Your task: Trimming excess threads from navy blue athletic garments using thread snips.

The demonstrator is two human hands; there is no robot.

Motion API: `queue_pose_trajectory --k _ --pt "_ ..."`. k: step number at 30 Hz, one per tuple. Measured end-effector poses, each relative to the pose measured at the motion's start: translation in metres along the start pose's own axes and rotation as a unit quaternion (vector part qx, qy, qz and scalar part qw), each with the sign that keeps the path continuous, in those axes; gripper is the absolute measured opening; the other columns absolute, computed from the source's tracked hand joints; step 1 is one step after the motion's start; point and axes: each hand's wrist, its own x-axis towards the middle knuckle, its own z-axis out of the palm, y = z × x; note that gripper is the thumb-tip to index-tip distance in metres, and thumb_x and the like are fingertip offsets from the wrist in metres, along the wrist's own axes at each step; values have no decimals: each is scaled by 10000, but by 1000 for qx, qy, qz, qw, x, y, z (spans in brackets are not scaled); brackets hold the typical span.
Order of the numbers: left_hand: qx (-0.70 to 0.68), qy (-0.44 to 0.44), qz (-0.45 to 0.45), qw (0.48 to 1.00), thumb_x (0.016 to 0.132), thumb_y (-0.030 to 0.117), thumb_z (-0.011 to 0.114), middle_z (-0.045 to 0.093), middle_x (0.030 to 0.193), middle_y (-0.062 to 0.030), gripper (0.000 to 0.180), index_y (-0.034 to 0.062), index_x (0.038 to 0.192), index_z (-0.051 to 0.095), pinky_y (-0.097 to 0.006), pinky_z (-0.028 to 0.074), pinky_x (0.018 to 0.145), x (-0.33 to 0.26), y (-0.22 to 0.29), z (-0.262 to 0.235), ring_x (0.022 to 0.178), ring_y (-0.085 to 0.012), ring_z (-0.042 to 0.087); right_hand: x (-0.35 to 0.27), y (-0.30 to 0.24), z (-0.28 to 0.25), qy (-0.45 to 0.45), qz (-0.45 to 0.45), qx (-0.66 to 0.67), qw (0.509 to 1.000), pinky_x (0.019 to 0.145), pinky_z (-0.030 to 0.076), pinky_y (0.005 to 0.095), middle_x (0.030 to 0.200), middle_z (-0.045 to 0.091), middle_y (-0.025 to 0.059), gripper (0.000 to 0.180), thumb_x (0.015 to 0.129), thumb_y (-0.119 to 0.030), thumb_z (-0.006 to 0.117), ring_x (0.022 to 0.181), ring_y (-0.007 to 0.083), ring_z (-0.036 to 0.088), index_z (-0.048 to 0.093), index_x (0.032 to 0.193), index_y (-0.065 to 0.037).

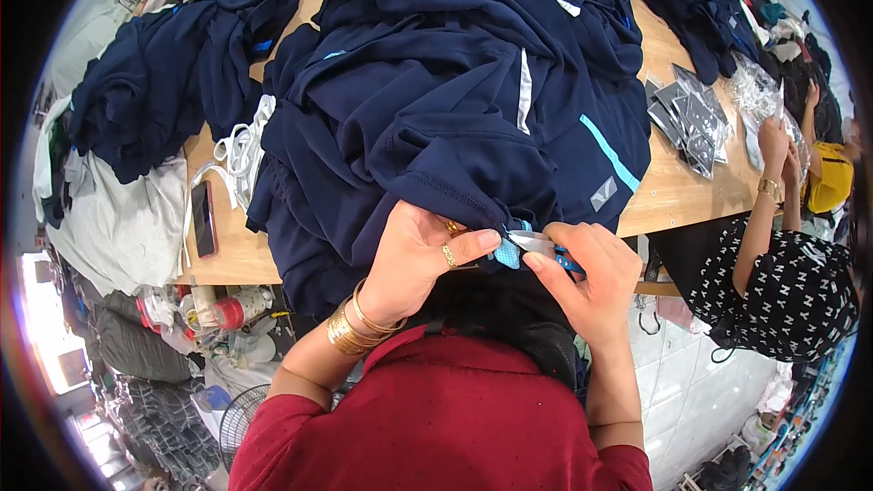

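A large heap of navy blue fabric [455,109], with white strips and a light blue stripe, covers the middle of the table in front of me. My left hand [409,259] is closed on the near edge of a navy garment, thumb pointing right. A small light blue fabric piece [507,255] shows beside the thumb tip. My right hand [593,275] grips a pair of thread snips [536,243] with blue handles. Their silver blades point left and lie against the light blue piece. Whether the blades touch a thread is too small to tell.
On the wooden table [241,255] lie a phone [204,218], a bundle of white tape [242,159] and another navy pile [182,73]. Clear packets [688,123] lie at right, beside a co-worker in a black patterned top [791,295]. A fan [240,423] stands low at left.
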Motion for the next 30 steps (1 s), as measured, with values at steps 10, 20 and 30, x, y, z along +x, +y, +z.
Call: queue_pose_trajectory --k 10,20,30 --pt "-3 11 11 1000 746 -40 686 570 947 -43 352 10 1044 505 -278 455 808 0 0 2 879 -128 555 -1 2 3 15 -7 -7 1000 456 333 283 597 519 15 229 683 -219 748 483 163 449 627 795 -61" --pt "18 17 36 999 752 -49 678 582 900 -37 283 6 986 529 -264 464 764 -2 -2 4 835 -111 562 -3 1 2 27 -9 -48 998 461 328 284 599 504 9 246 661 -234 758 501 166 442 624 789 -72" --pt "6 20 33 999 752 -35 687 573 915 -37 324 5 1022 513 -248 466 734 -1 -2 6 831 -107 557 -2 0 2 37 -21 -56 998 452 322 287 585 487 5 240 671 -256 749 494 164 434 624 780 -83"
